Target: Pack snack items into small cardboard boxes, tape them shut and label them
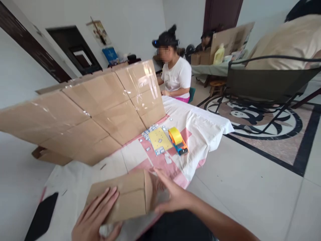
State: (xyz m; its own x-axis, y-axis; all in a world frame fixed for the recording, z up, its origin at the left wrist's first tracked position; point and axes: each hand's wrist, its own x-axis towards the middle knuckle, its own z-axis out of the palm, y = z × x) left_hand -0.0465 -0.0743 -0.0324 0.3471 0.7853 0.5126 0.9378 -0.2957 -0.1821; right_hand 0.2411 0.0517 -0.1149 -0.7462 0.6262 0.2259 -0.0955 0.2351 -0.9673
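A small brown cardboard box (pixel 127 192) lies at the table's near edge, just in front of me. My left hand (pixel 96 214) grips its left end, fingers flat over the top and thumb low on the near side. Around the right end of the box is my right hand (pixel 173 195), fingers on the far side and thumb on the near side, holding the end part, which is blurred. Beyond the box, a tape dispenser (pixel 178 141) with a yellow roll and an orange and blue body rests beside a yellow sheet (pixel 159 139) with blue-edged pieces.
A tall taped cardboard panel (pixel 107 113) stands across the table, on a pink and white cloth (pixel 200 134). A black flat object (pixel 41 217) lies at left. A person (pixel 178 73) sits past the panel; a dark chair (pixel 263 83) stands at right.
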